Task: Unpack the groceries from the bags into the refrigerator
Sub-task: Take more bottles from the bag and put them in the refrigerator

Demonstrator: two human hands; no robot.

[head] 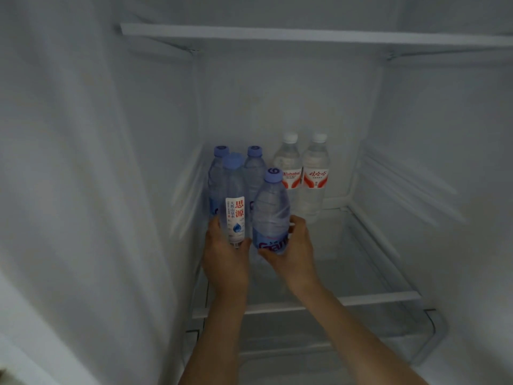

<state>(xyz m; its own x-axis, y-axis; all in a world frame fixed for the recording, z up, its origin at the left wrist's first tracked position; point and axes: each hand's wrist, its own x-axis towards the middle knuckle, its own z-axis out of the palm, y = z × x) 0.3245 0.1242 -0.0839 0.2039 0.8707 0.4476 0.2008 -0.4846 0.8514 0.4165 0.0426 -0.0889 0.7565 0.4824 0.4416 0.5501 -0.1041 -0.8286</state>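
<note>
White plastic lines the inside of an open refrigerator (416, 120), seen from above and in front in dim, bluish light. Two bare forearms reach in from the bottom edge toward a clear glass shelf (361, 298) with a white front rim. The left hand (226, 259) grips the lower part of a slim water bottle (234, 201) with a pale blue cap and a white label bearing red Chinese characters and a blue droplet; its fingers are wrapped around the base, with the thumb across the front. Just beside it, the right hand (294, 245) holds a wider clear bottle (271, 215) with a blue cap and a blue label near its foot; its fingers curl around the right side and the thumb presses the label. Both held bottles stand roughly upright over the left front part of the shelf, though whether their bases touch the glass cannot be told. Directly behind them, against the left wall, stand two more blue-capped bottles (254, 168). To their right, at the back of the shelf, two white-capped bottles (315, 173) with red and white labels stand side by side. Overhead, a second white-edged upper shelf (305, 34) spans the compartment. Lower down, a further shelf rim (427, 329) shows faintly.
</note>
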